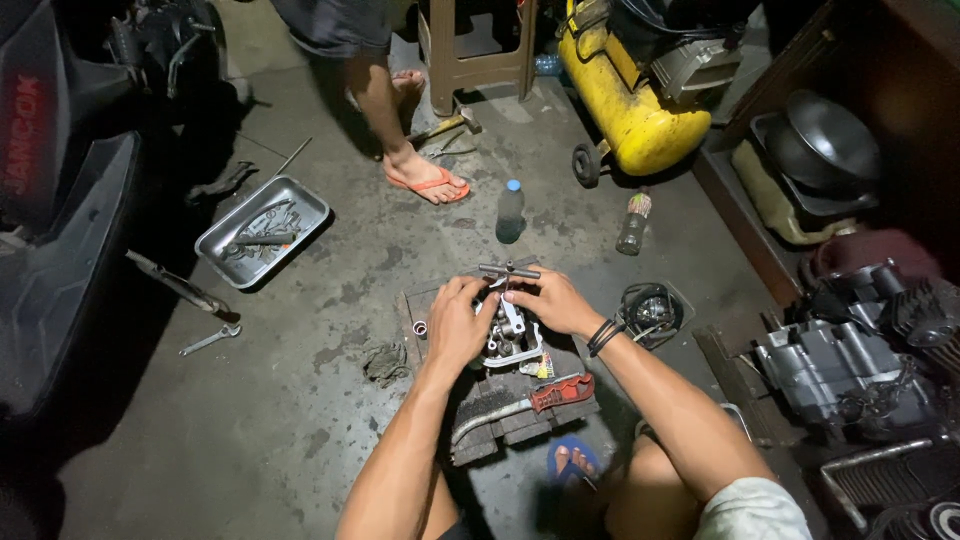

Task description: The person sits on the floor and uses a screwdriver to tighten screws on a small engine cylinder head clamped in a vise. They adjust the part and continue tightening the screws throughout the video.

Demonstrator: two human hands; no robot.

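Both hands, left hand and right hand, have fingers closed on the cylinder head and T-handle tool. Risk: the tool may slip, since the head sits loose on the floor.

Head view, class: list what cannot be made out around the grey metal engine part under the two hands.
- Grey metal engine part: mostly covered by left hand and right hand.
- Contents of rectangular steel tray: too small.
- Standing person: cut off by top edge.
- Dark scooter: lost in shadow.
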